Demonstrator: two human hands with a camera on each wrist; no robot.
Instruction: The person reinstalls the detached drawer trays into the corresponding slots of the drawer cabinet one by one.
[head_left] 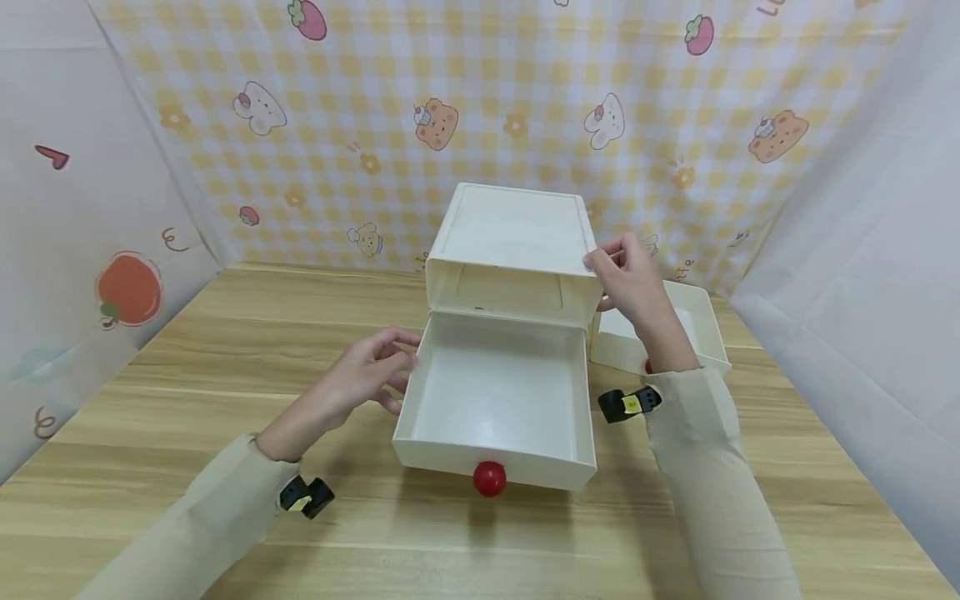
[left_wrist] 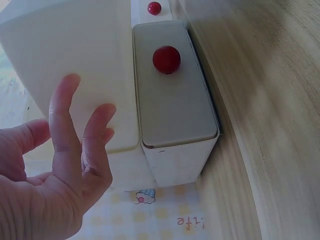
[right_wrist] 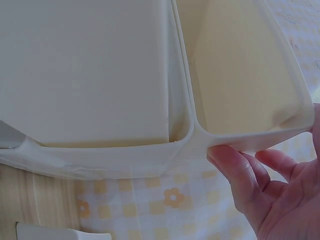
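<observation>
A white two-slot drawer cabinet [head_left: 510, 229] stands on the wooden table [head_left: 225, 333]. Its lower drawer [head_left: 498, 392], which has a red knob [head_left: 489, 478], is pulled far out and holds nothing. The upper slot is hollow. My left hand [head_left: 397, 367] lies open with straight fingers at the drawer's left wall. In the left wrist view the fingers [left_wrist: 82, 115] spread beside the cabinet's side, near the drawer front [left_wrist: 172, 100]. My right hand [head_left: 607, 258] grips the cabinet's upper right front corner. In the right wrist view its thumb [right_wrist: 235, 170] presses on the rim.
A second white drawer [head_left: 697, 325] lies on the table to the right of the cabinet, behind my right wrist, its red knob [left_wrist: 154, 7] small in the left wrist view. Patterned cloth walls [head_left: 450, 100] close in the back and both sides.
</observation>
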